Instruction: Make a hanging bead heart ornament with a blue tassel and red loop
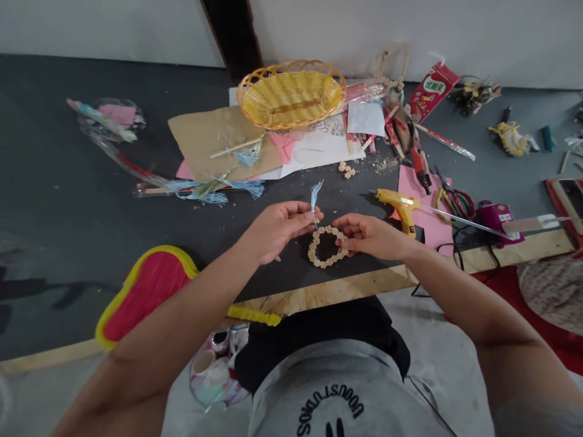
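Between thumb and fingers, my left hand [285, 229] pinches a small light-blue tassel [315, 194], its threads pointing away from me. A beige ring [313, 255] made of small knobbly pieces is just below and beside it, close to the table's front edge. My right hand [364, 235] grips the right side of that ring, fingers closed on its rim. The tassel's lower end is at the ring's upper left; whether they touch I cannot tell. Several more blue tassels [246, 187] lie to the left on the grey table [273, 203].
A yellow glue gun [401, 206] lies right of my hands on pink paper [432, 230], near scissors [462, 203]. A wicker basket [291, 97] sits on papers at the back. A red carton [432, 91] stands behind. A pink-and-yellow heart-shaped piece [150, 291] is by my left forearm.
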Motion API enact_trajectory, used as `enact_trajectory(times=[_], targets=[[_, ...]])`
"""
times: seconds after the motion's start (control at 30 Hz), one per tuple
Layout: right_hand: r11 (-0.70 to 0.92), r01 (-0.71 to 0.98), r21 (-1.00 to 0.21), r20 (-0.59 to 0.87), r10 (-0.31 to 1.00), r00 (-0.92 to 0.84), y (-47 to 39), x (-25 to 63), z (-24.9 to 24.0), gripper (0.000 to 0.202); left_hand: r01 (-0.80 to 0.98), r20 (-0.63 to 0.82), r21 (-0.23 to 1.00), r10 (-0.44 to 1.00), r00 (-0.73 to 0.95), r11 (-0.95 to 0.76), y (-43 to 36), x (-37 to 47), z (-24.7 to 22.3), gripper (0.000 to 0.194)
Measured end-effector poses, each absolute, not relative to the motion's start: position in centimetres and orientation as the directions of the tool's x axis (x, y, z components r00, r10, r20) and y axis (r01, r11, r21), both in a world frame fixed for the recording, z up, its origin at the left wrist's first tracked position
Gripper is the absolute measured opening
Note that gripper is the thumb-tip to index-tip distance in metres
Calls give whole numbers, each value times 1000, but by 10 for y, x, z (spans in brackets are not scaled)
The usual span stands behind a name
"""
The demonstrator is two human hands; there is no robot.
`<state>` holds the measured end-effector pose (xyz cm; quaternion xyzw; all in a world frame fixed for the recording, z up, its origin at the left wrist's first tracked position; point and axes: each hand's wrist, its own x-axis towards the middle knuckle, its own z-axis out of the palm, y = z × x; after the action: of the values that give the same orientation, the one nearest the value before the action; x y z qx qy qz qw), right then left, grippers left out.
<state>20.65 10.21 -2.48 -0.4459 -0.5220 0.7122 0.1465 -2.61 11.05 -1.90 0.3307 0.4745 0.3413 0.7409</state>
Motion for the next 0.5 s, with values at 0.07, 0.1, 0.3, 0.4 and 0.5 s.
enact_trajectory(times=[0.07, 0.1, 0.3, 0.4, 0.5], targets=[[-405, 276, -872, -489, 673, -556, 102, 206, -25, 39, -133, -487, 829, 819, 304, 543, 116, -27, -21, 37], [-398, 286, -872, -490, 673, -554, 102, 207, -25, 39, -103, -487, 840, 823, 292, 533, 120, -27, -22, 36], [-104, 492, -864, -406, 723, -559, 101, 209, -18, 34, 465, -276, 871, 942, 192, 160, 137, -31, -22, 27], [136, 681, -720, -372, 752, -544, 101, 206, -7, 31, 721, -211, 692, 946, 248, -35, 143, -31, -15, 24], [285, 783, -554, -364, 763, -535, 100, 199, 1, 28, 819, -260, 570, 932, 254, -64, 146, -30, -9, 21]])
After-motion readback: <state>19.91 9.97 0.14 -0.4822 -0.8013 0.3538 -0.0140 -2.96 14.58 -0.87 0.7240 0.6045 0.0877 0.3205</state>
